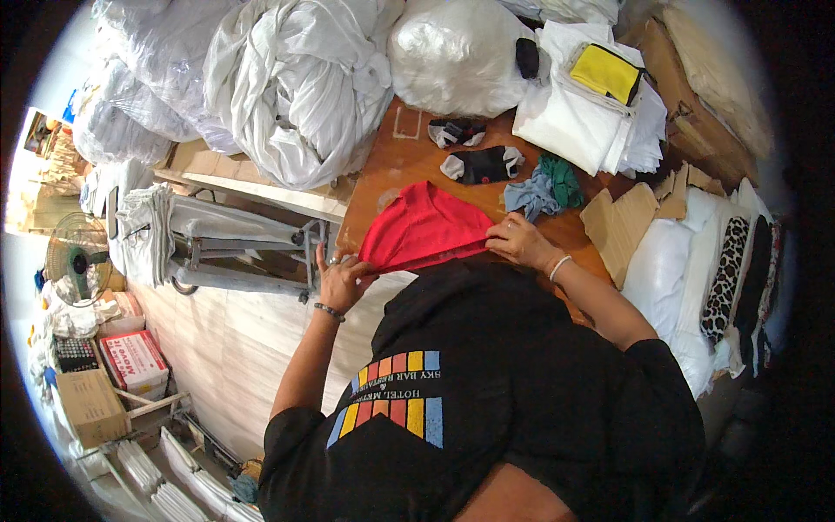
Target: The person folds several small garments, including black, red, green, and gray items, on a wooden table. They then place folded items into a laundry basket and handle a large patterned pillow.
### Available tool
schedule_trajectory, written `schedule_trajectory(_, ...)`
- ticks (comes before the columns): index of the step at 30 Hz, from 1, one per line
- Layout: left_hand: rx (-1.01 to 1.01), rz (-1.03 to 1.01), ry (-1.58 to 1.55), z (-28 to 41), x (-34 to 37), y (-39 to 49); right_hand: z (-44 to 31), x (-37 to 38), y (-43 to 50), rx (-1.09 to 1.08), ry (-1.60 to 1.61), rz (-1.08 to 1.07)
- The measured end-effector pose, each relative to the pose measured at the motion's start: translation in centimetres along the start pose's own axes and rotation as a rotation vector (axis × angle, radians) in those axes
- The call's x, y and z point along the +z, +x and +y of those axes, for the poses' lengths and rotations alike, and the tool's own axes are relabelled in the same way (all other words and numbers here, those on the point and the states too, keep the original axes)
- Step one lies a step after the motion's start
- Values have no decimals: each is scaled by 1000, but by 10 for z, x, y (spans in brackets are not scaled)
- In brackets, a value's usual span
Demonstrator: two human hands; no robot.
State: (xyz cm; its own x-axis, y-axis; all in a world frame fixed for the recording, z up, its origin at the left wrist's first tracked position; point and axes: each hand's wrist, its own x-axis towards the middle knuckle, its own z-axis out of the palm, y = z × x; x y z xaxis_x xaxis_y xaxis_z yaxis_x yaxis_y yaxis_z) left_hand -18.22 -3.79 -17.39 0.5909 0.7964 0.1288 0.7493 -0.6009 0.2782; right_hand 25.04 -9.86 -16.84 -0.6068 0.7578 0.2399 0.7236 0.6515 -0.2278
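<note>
A red fabric garment [424, 228] is stretched between my hands over the near edge of a brown wooden table [372, 169]. My left hand [344, 277] pinches its left corner, with the index finger raised. At the other end, my right hand [518, 243] grips the right corner between thumb and fingers. Just beyond that hand lie a crumpled light-blue cloth [531, 192] and a dark green cloth [562, 181]. Farther up the table are a black-and-grey sock bundle [483, 164] and a smaller one [455, 133].
White cloth bundles [300, 91] and a stuffed plastic bag [456, 59] line the far side. A yellow folded cloth [605, 73] tops a white stack. Torn cardboard [620, 228] and fabric rolls [665, 274] stand right. At left are a metal-framed trolley [248, 245], a fan [78, 261] and boxes [92, 406].
</note>
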Motion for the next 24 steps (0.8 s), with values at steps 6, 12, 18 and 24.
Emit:
schedule_trajectory(6, -226, -37, -109, -15, 9, 28, 15, 11, 27, 429, 433, 29)
schedule_trajectory(12, -223, -14, 1, -6, 14, 49, 9, 14, 49, 512, 204, -19)
schedule_trajectory(18, 165, -11, -64, 2, 19, 38, -3, 13, 35, 136, 100, 108)
schedule_trajectory(24, 212, -35, -151, -14, 31, 28, 13, 31, 14, 147, 112, 153)
